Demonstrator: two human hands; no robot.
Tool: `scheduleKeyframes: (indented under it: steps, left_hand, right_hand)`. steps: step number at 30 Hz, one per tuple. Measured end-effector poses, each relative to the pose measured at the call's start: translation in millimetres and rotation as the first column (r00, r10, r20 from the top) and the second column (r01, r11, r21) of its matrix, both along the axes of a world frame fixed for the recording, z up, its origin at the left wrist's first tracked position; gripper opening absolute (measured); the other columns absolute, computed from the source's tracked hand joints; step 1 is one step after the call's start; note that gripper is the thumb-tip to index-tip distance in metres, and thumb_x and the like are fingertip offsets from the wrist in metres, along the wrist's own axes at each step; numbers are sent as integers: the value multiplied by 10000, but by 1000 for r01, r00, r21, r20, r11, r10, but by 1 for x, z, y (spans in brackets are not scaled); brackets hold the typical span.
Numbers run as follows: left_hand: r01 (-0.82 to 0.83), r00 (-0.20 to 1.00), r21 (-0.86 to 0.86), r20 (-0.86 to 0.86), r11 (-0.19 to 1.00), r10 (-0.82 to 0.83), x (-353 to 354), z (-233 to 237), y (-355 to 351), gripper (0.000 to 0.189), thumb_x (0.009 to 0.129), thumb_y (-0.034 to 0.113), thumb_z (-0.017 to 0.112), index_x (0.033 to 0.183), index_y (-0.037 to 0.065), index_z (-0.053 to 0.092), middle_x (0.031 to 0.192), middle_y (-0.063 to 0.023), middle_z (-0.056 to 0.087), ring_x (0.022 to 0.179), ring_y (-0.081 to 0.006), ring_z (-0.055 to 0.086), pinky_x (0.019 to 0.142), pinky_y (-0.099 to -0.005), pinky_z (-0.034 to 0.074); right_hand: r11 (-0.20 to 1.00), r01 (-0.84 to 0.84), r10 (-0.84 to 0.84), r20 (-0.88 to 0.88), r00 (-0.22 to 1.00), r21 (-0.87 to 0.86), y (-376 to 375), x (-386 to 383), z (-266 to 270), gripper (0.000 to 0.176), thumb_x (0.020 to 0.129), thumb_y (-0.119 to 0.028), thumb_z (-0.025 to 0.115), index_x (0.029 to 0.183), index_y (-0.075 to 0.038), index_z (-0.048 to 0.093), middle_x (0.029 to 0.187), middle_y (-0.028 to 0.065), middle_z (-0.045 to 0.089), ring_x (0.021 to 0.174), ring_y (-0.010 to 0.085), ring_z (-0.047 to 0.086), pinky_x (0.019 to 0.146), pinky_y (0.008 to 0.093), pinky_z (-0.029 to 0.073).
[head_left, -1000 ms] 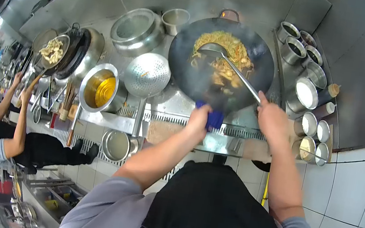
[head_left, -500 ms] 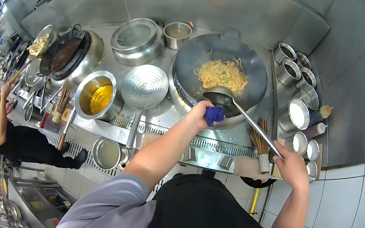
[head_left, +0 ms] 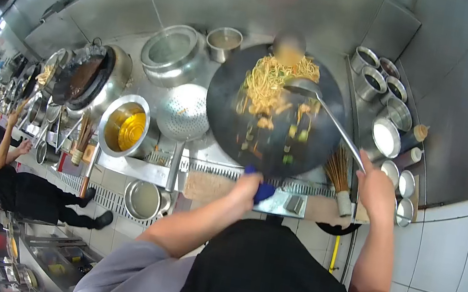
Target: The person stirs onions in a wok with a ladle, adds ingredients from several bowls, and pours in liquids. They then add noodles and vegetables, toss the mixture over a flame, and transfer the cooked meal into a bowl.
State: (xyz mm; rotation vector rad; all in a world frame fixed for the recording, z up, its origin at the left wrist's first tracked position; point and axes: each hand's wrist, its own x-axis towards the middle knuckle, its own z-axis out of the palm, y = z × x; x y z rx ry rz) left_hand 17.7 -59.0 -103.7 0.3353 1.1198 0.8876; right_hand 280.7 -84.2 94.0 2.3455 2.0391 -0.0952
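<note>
A large dark wok (head_left: 221,113) is tilted toward me over the stove, with noodles (head_left: 265,86) heaped in its far half and bits of vegetable and meat strewn nearer. My left hand (head_left: 246,190) is closed round a blue cloth (head_left: 264,192) at the wok's near edge. My right hand (head_left: 374,188) grips the end of a long metal handle. That handle belongs to a ladle (head_left: 304,86), whose bowl is at the right side of the noodles.
Left of the wok are a perforated strainer (head_left: 184,112), a pot of yellow oil (head_left: 130,129) and a lidded pot (head_left: 169,55). Seasoning tins (head_left: 385,138) and a bamboo brush (head_left: 338,169) are at the right. Another person (head_left: 22,188) stands far left.
My left hand has moved toward me, bringing the wok's near edge closer. The noodles have shifted up and spread apart. The ladle bowl has moved away from me, to the upper right.
</note>
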Motion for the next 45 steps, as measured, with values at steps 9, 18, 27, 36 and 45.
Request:
scheduleKeyframes:
  steps: [9, 18, 27, 36, 45]
  left_hand:
    - [-96, 980, -130, 161, 987, 117, 3, 118, 47, 212, 785, 90, 514, 980, 11, 483, 861, -130, 595, 732, -271, 628, 656, -371, 538]
    - [54, 998, -80, -26, 995, -56, -11, 16, -13, 324, 766, 55, 474, 1089, 33, 482, 950, -128, 600, 796, -272, 636, 707, -380, 539]
    - [0, 986, -57, 169, 998, 10, -6, 25, 53, 273, 792, 127, 501, 1042, 18, 488, 899, -136, 610, 730, -272, 621, 645, -410, 522]
    - [-50, 987, -114, 147, 992, 66, 0, 80, 31, 266, 794, 128, 516, 1015, -16, 486, 899, -148, 601, 752, -261, 628, 660, -390, 534]
    - [41, 996, 75, -79, 996, -35, -15, 6, -15, 370, 739, 45, 479, 1107, 10, 458, 987, -168, 577, 817, -301, 624, 692, -410, 555]
  right_hand:
    - [948, -314, 279, -360, 890, -44, -14, 45, 18, 488, 844, -185, 625, 1317, -175, 508, 886, 187, 652, 782, 351, 628, 688, 444, 480]
    - [999, -20, 25, -119, 993, 41, -11, -22, -11, 479, 863, -181, 586, 1332, -185, 489, 903, 202, 645, 834, 382, 615, 755, 467, 478]
    - [998, -37, 26, -178, 984, -58, 2, -28, -17, 452, 857, -185, 592, 1303, -165, 516, 916, 220, 641, 861, 398, 605, 777, 461, 473]
    - [998, -54, 48, -203, 978, -25, -23, -10, 5, 425, 857, -193, 588, 1279, -182, 542, 865, 209, 645, 798, 391, 615, 736, 478, 483]
    - [973, 45, 46, -380, 924, 226, -51, -6, -100, 428, 880, -146, 558, 1299, -110, 479, 810, 180, 611, 720, 335, 623, 646, 433, 493]
